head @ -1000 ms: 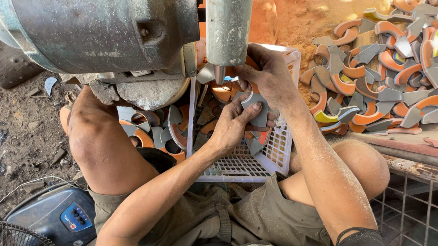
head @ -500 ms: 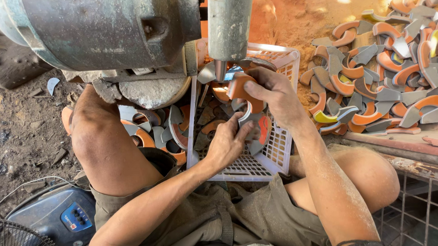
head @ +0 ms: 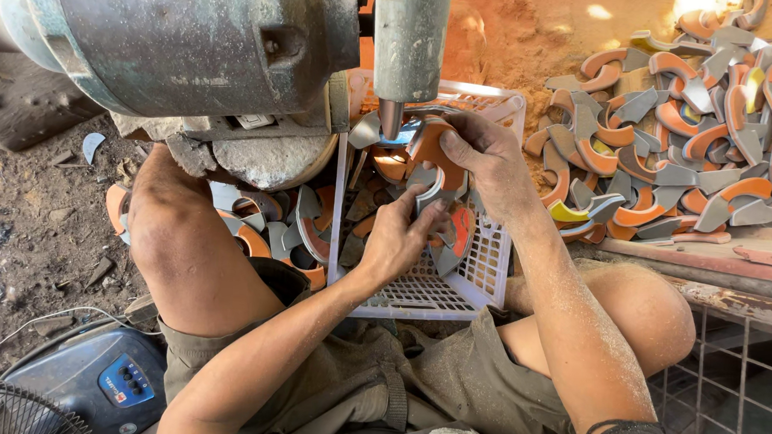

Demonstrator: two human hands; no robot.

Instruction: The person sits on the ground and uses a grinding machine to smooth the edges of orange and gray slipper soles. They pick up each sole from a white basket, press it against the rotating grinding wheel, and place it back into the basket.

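1. At frame centre, the right hand point(head: 482, 156) pinches an orange curved piece point(head: 431, 146) under the machine's metal spindle point(head: 406, 51); the spindle tip partly hides it.
2. The left hand point(head: 398, 239) closes on a grey curved piece point(head: 428, 182) above the white plastic basket point(head: 478, 272).
3. The motor housing point(head: 187, 43) fills the upper left.
4. Curved pieces point(head: 680, 125) heap upper right, cut off by the frame.
5. Lower left, a blue panel point(head: 126, 379) marks a dark casing.

You have only one view, from the camera on your head. It looks steeply down, very near, over your knees and both forearms. The white basket point(head: 418, 291) is in the middle, the grey machine point(head: 195, 48) far left.
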